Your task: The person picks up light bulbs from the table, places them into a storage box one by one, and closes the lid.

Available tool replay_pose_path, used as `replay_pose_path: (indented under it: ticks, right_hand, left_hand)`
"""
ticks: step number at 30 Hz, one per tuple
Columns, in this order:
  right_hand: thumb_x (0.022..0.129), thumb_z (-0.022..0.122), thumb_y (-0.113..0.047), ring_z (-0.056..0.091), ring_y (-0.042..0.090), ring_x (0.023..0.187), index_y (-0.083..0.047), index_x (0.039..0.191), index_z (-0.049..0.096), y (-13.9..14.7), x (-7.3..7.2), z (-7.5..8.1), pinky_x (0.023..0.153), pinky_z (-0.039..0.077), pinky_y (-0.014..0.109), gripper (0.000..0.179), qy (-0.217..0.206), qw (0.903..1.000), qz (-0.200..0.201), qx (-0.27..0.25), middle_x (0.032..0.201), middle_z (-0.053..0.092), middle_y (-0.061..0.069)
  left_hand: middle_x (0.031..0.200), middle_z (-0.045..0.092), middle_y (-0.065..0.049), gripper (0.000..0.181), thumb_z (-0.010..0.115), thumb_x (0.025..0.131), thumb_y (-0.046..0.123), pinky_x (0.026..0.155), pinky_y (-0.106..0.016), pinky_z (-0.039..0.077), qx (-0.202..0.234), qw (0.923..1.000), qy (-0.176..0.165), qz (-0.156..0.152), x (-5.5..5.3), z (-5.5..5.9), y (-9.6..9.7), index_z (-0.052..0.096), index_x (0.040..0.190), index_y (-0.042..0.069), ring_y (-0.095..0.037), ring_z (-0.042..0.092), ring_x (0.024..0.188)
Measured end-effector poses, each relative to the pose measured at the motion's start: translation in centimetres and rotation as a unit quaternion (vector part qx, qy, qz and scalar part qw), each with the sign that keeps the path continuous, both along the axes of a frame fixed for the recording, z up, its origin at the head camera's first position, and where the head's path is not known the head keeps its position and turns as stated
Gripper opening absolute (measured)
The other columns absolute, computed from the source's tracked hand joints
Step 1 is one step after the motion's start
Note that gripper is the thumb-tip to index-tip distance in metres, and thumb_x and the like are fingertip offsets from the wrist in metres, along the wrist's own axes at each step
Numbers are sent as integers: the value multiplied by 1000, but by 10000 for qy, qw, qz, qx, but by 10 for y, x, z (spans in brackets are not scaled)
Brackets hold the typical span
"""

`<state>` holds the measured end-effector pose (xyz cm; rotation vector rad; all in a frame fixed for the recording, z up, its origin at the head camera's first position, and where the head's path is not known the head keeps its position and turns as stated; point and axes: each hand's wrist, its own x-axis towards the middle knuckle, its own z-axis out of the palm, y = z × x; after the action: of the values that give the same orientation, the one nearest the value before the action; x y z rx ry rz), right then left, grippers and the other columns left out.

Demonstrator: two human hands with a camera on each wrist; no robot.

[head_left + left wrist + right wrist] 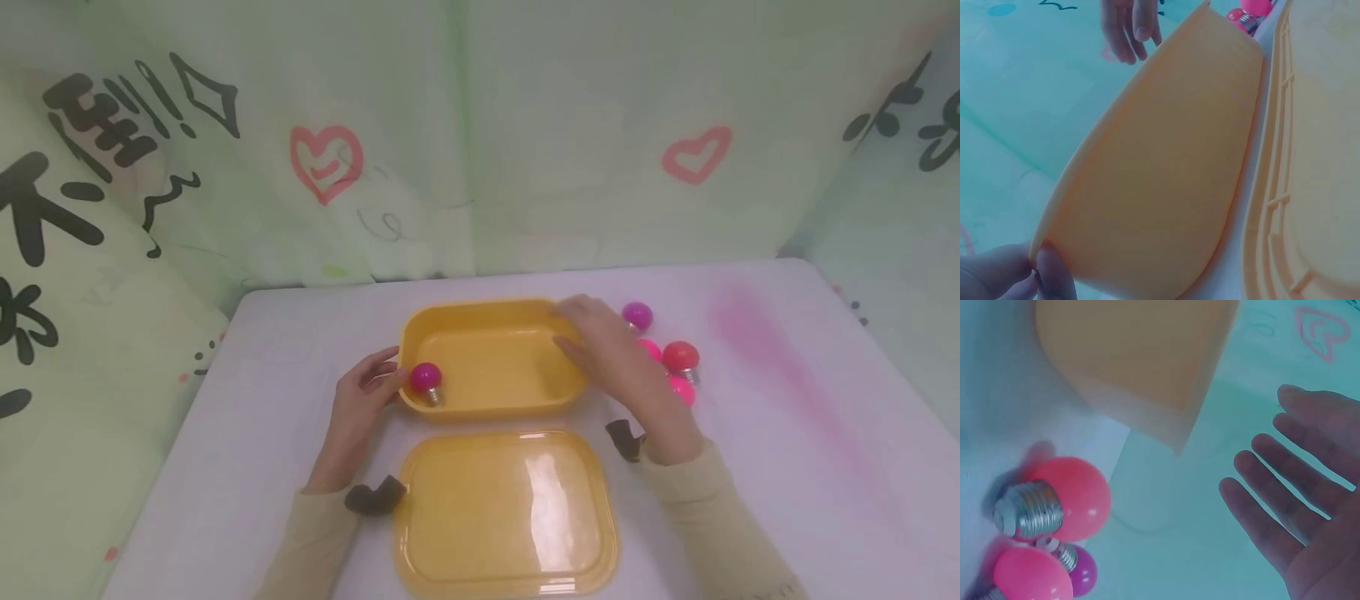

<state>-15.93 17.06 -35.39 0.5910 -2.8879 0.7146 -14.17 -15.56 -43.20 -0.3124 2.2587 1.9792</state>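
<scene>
A yellow plastic box [480,392] stands with its open side up, and a purple light bulb [426,377] lies inside at its left end. My left hand [360,412] pinches the left end of the rim between thumb and fingers, plainly seen in the left wrist view. Over the right end of the box hovers my right hand [615,358]. Its fingers [1272,494] are spread, apart from the box in the right wrist view, and hold nothing. Right of that hand lie several bulbs: a purple one [637,315], a red one [681,357] and pink ones [682,390], partly hidden by the forearm.
A flat yellow lid [472,517] lies on the white table [765,467] in front of the box. Dark wrist camera mounts [375,497] show at both wrists. Behind the table hangs a pale green sheet [525,150] with drawn hearts and dark lettering.
</scene>
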Motion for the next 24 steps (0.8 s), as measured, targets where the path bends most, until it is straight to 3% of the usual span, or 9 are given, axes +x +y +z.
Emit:
replay_pose_path:
  ticks: [9,24]
  right_hand:
    - [94,65,-5,51,38,126,2,130,57,17,3,2,108,42,55,38,-131,9996,-243,-57,131,58,20]
    - [94,65,-5,47,40,129,2,135,53,35,4,-7,110,38,59,43,-554,9971,-508,-89,134,54,22]
  left_hand:
    - [123,57,-10,44,71,93,26,89,-21,56,91,9999,112,15,1,0,0,59,135,17,-21,61,112]
    - [124,58,-10,44,71,93,25,87,-21,56,91,9999,116,20,0,1,0,58,135,18,-21,61,112]
